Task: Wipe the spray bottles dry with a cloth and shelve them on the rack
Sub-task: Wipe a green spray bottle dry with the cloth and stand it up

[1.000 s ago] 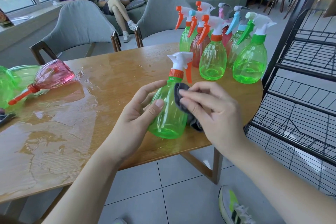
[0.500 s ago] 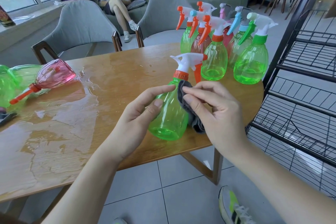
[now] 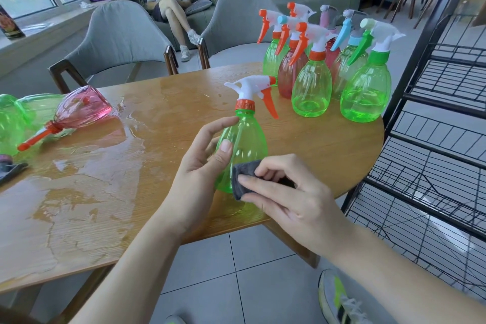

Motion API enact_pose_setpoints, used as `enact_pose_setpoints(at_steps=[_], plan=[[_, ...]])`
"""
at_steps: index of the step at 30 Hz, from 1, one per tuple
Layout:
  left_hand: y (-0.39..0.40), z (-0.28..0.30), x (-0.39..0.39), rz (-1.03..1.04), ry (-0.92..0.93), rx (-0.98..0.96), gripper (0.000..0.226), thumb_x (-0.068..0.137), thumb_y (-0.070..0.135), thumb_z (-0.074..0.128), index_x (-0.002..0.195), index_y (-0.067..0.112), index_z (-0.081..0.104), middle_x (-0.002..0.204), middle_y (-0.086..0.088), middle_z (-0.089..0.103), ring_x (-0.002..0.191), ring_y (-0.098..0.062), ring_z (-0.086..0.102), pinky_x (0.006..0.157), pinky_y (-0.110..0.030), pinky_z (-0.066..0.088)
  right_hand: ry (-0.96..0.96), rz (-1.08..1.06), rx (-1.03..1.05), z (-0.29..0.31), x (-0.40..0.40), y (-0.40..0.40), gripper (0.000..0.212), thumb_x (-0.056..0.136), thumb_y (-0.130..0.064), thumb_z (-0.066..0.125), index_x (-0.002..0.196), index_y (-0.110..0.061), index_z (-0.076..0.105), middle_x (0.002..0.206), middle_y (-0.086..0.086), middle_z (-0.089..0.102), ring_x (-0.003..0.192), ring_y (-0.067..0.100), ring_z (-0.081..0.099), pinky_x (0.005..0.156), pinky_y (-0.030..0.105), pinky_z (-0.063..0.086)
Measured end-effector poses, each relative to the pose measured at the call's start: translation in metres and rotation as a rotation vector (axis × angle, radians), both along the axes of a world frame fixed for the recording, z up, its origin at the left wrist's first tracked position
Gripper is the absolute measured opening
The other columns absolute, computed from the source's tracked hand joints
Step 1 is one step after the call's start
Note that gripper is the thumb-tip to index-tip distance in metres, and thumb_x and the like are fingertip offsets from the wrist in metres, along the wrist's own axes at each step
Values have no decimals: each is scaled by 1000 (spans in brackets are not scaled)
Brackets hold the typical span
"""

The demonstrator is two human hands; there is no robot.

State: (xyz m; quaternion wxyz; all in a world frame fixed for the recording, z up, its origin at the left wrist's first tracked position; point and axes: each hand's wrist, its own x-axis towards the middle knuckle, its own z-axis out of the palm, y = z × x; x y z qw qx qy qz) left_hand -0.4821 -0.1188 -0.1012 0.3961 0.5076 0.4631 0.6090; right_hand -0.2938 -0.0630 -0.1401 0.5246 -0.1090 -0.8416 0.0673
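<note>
Nearest, at lower centre of the frame, the right hand [image 3: 292, 192] presses a folded grey cloth [image 3: 243, 177] against the lower body of a green spray bottle [image 3: 244, 144], fingers curled over the cloth. The left hand [image 3: 200, 168] grasps the same bottle from the left side, thumb on its front and forefinger up near the orange collar, holding it upright over the front edge of the desk [image 3: 328, 155].

Farther back, at upper right, a cluster of upright bottles [image 3: 311, 87] stands on the desk, apparently wiped but not shelved. At far left a pink bottle [image 3: 79, 110] and green ones lie on their sides in a water puddle [image 3: 86, 173], likely still to be dried. The black wire rack [image 3: 441, 126] at right shows no bottles on its visible shelves, so all the shelving appears to remain.
</note>
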Motion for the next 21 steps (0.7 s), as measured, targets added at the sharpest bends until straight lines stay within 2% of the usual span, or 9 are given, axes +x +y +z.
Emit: enact_pose_setpoints(at_steps=[2,6,10,12,14,18,21], plan=[[0,1,-1,-45,22,-6,34,100,34,59,133,36,67,123,-10,70,108,-29,66,90,-47,48,32,3,-58,2,-1,1,23,93,-8,80,115,-4,79,105,13,63,88,19,62,81,31,55],[-1,1,-2,-108,47,-5,35,102,34,62,136,33,66,139,-11,66,122,-33,64,100,-50,49,147,-41,-202,17,-1,12,20,93,-10,77,113,-6,79,106,9,63,91,18,65,86,25,52],[-3,0,-1,-154,100,-1,33,105,33,61,138,32,65,143,-8,64,130,-37,62,107,-53,50,264,-71,-492,29,1,23,23,96,-19,72,118,-21,75,109,0,66,104,9,64,90,17,48],[-3,-1,-1,-159,79,-3,34,103,33,61,137,33,65,142,-8,64,128,-35,63,104,-51,51,289,-25,-586,25,0,19,25,95,-23,71,121,-22,74,112,-2,65,102,9,65,87,14,48],[-3,0,-1,-157,44,-2,33,103,34,65,136,34,63,143,-9,62,126,-33,63,101,-50,50,290,26,-596,17,-1,12,26,96,-24,72,122,-20,73,114,-4,63,99,10,66,87,17,49],[-2,-1,-1,-112,68,-1,41,97,36,69,137,38,60,140,-10,62,128,-41,60,106,-62,51,250,34,-472,6,-2,7,30,94,-22,74,123,-14,72,113,-3,61,102,15,66,88,26,54],[-2,0,-1,-138,37,-9,41,96,34,69,136,37,61,138,-7,64,123,-35,64,101,-55,54,257,-21,-465,14,-2,14,26,94,-23,75,119,-17,74,111,-5,63,102,12,66,89,27,54]])
